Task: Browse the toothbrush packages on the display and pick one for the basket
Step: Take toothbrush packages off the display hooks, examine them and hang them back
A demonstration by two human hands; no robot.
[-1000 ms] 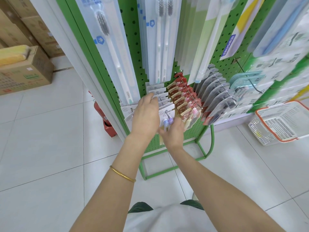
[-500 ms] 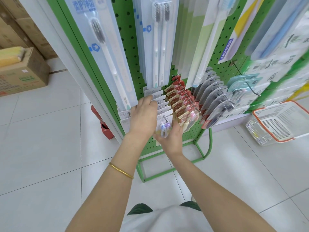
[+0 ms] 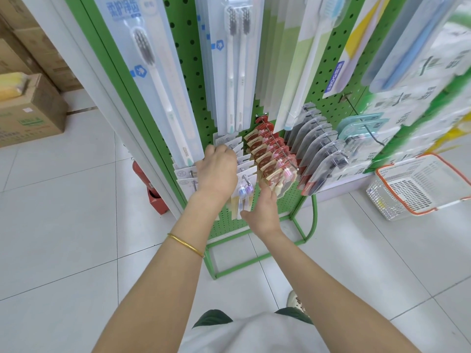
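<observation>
Left hand (image 3: 216,171) on the row of white toothbrush packages (image 3: 246,159) hooked low on the green pegboard display (image 3: 193,72), fingers curled into the cards; right hand (image 3: 262,212) below, gripping the lower end of the front package (image 3: 245,192); basket (image 3: 382,197) on the floor, well apart at right.

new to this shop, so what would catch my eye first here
The tall green perforated metal display rack fills the upper middle, hung with long clear plastic toothbrush packages. Below them, the left hand and right hand reach into a low row of small white card packages. A white plastic mesh basket with an orange rim sits on the floor at far right.
</observation>
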